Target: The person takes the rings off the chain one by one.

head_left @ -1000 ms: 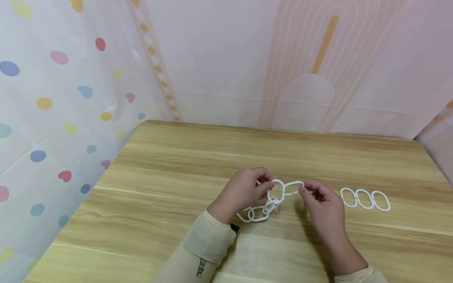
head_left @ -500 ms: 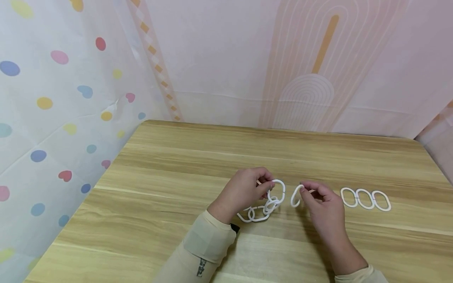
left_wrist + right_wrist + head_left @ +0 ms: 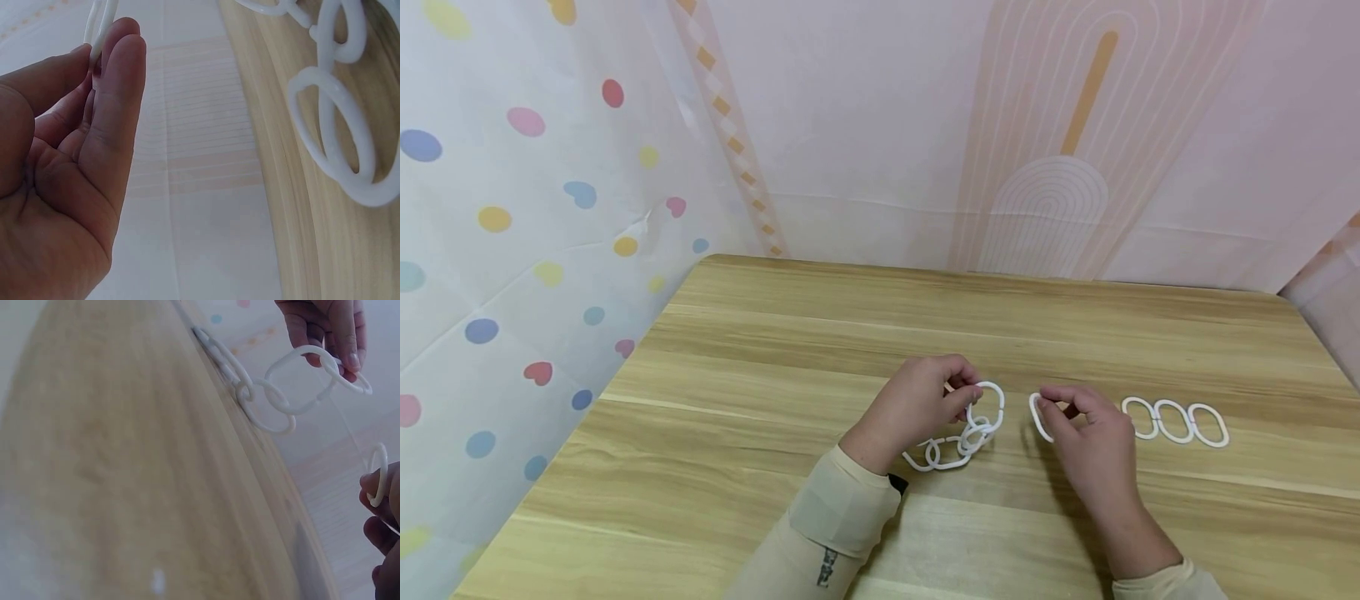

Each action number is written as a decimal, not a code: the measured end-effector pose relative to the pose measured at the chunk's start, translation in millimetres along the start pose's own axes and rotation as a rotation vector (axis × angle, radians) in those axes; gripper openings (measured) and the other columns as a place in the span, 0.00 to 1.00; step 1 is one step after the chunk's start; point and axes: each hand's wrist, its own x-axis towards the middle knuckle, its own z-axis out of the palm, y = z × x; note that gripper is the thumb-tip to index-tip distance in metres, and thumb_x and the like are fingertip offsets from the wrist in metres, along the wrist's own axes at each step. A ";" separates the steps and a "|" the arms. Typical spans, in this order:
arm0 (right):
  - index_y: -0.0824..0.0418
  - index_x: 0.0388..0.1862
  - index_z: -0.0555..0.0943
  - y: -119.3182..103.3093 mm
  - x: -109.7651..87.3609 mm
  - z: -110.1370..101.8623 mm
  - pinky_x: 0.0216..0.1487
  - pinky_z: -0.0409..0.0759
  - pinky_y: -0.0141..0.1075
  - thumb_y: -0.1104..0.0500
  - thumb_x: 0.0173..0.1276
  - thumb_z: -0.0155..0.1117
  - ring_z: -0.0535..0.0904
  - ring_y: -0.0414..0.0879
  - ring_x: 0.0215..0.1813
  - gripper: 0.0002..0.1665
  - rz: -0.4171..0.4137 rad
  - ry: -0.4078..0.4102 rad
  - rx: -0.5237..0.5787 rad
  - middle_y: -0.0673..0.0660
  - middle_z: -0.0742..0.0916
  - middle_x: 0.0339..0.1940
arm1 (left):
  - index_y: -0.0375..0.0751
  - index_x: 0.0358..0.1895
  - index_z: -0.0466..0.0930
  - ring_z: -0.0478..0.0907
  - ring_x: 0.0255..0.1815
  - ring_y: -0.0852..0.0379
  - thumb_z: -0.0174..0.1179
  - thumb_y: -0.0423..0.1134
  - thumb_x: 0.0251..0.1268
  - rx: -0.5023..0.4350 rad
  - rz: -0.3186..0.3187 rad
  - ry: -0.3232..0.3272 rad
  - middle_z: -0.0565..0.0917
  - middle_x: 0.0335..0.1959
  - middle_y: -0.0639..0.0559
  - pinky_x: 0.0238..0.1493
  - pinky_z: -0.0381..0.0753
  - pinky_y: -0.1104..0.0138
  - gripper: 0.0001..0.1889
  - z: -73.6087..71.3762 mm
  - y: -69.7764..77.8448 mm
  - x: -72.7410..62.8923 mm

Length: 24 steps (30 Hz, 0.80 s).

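My left hand (image 3: 917, 408) pinches the end link (image 3: 1002, 407) of a white plastic chain between thumb and fingertips, holding it above the table. The other linked rings of the chain (image 3: 951, 466) hang from it and trail down to the wood under the hand; the left wrist view shows these rings (image 3: 340, 169) close up. To the right, my right hand (image 3: 1093, 442) pinches a single loose white oval link (image 3: 1036, 414). That link is apart from the chain, and fingers cover part of it. In the right wrist view the link (image 3: 382, 475) stands edge-on between thumb and finger.
Three white oval links (image 3: 1155, 418) lie side by side in a row on the wooden table (image 3: 775, 375), just right of my right hand. A patterned cloth backdrop (image 3: 880, 125) stands behind the table, and a dotted one (image 3: 550, 275) along its left side.
The link in my right hand reached across to the chain's end link a second ago. It has come away rightward and been turned more upright in the fingers. My left hand has stayed put.
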 end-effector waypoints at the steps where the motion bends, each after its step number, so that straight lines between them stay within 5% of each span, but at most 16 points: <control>1: 0.60 0.33 0.90 1.1 0.9 -0.4 0.31 0.67 0.24 0.71 0.58 0.75 0.74 0.33 0.31 0.07 -0.029 0.014 -0.025 0.53 0.89 0.31 | 0.39 0.40 0.84 0.85 0.27 0.57 0.63 0.35 0.71 0.005 0.001 0.000 0.85 0.32 0.54 0.28 0.80 0.73 0.03 -0.1 0.1 0.0; 11: 0.64 0.30 0.89 10.6 6.8 -5.5 0.44 0.62 0.40 0.74 0.53 0.75 0.77 0.50 0.29 0.08 -0.221 0.076 -0.092 0.58 0.89 0.29 | 0.40 0.41 0.84 0.82 0.24 0.63 0.63 0.35 0.70 0.031 0.005 -0.002 0.85 0.32 0.55 0.29 0.79 0.73 0.03 -0.2 -0.6 0.3; 24: 0.63 0.33 0.89 25.5 9.2 -9.1 0.49 0.61 0.53 0.72 0.56 0.75 0.83 0.57 0.31 0.07 -0.154 0.029 -0.202 0.60 0.89 0.35 | 0.40 0.41 0.84 0.85 0.27 0.56 0.63 0.35 0.71 0.029 -0.007 -0.012 0.85 0.32 0.55 0.29 0.80 0.73 0.03 1.0 0.6 0.3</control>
